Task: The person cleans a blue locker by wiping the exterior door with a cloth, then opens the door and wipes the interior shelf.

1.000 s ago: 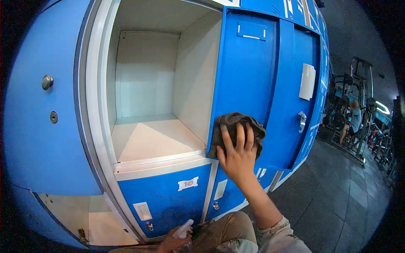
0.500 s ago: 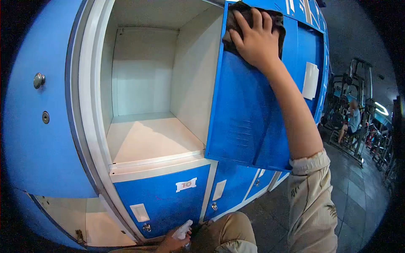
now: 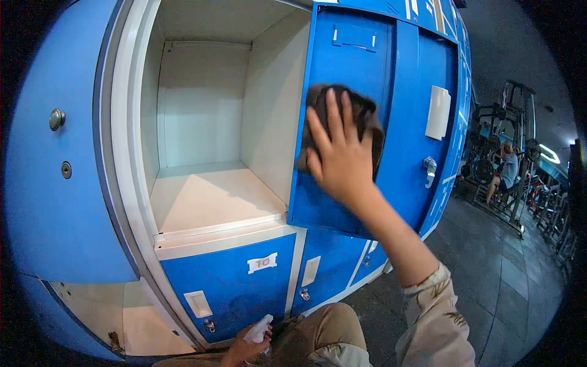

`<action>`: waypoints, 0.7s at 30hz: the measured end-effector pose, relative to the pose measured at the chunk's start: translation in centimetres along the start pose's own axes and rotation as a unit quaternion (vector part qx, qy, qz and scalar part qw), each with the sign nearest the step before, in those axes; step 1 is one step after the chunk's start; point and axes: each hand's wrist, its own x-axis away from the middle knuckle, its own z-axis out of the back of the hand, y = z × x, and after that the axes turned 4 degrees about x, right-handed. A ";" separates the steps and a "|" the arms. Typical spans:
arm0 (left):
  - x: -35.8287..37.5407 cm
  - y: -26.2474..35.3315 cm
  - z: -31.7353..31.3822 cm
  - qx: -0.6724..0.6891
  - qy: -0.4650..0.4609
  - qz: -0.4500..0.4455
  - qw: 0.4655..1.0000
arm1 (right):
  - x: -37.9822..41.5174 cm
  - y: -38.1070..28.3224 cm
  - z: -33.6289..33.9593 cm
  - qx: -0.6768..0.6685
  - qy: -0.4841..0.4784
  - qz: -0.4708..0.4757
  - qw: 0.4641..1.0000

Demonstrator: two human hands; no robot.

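Observation:
My right hand [image 3: 345, 159] presses a dark cloth [image 3: 319, 98] against the inner face of an opened blue locker door [image 3: 342, 199], fingers spread over it. The cloth lies at about mid-height on the door, bunched under the palm. Low down by my knee, my left hand [image 3: 243, 351] is closed around a spray bottle [image 3: 259, 330]. Its white trigger head shows; most of the bottle is hidden. To the left of the door is the open locker compartment [image 3: 205, 196], with pale inner walls.
Below the compartment is a shut blue locker door [image 3: 235, 293] with a number label. Another blue door [image 3: 67, 147] with a knob stands at the left. Gym machines [image 3: 504, 140] and a seated person [image 3: 507, 168] are at the far right.
My right hand has slid the cloth down the door from its top edge, uncovering the label slot there. My left hand stays low with the spray bottle. The view has shifted slightly.

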 end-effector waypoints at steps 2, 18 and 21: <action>-1.0 -4.3 1.3 0.079 0.015 0.073 0.994 | 2.7 -1.1 0.4 -0.088 -0.049 0.000 0.995; 0.0 2.0 -0.9 -0.002 0.069 0.049 0.996 | -5.6 2.4 -2.3 0.019 0.131 -0.037 0.991; 0.1 3.7 -1.3 -0.002 0.073 0.060 0.996 | -10.7 4.5 -3.2 0.061 0.174 -0.054 0.981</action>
